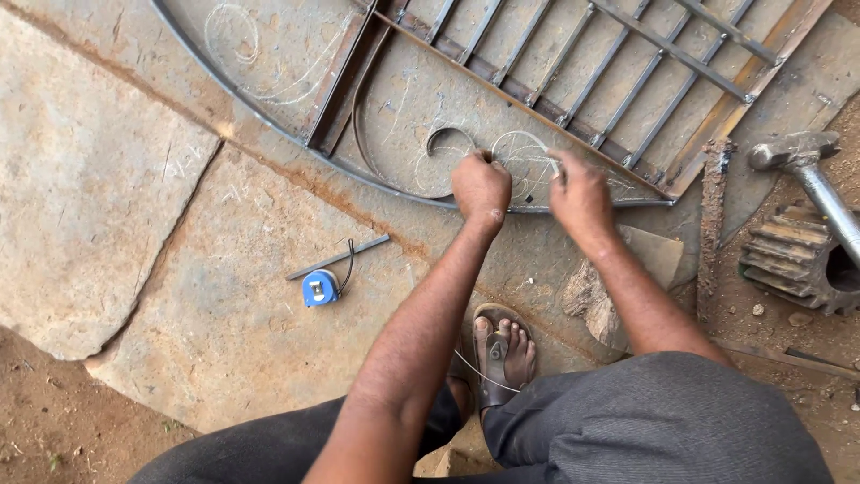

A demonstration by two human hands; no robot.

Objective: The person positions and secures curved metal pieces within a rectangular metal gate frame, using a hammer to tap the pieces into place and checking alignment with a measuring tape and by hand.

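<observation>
A small curved strip of grey steel bent into a hook shape (448, 139) lies flat on the stone slab floor (206, 269), inside the arc of the large curved steel gate frame with straight bars (555, 90). It sits over white chalk scroll lines (524, 157) drawn on the stone, apparently so that its bend can be matched against the drawn pattern.

The left hand (481, 186) is closed into a loose fist, knuckles up, just beside the hook's right end; its fingers seem to pinch that end or something thin next to it, but what exactly is gripped is hidden under the fist and cannot be told. The right hand (580, 193) is likewise curled shut, and a thin pale stick, possibly chalk (555, 164), shows at its fingertips, held low to the stone over the scroll lines. Both hands are kept close together at the frame's lower rim, where the pattern is drawn.

A blue round tape measure (319, 288) and a short flat grey metal bar (339, 257) have been laid to the left on the slab, within arm's reach but well apart from the chalk lines. To the right, a steel hammer (802, 161) rests on a rusty toothed gear wheel (797, 260), beside an upright rusty ribbed bar (714, 224). A sandalled foot (503, 350) is planted on the slab below the hands.
</observation>
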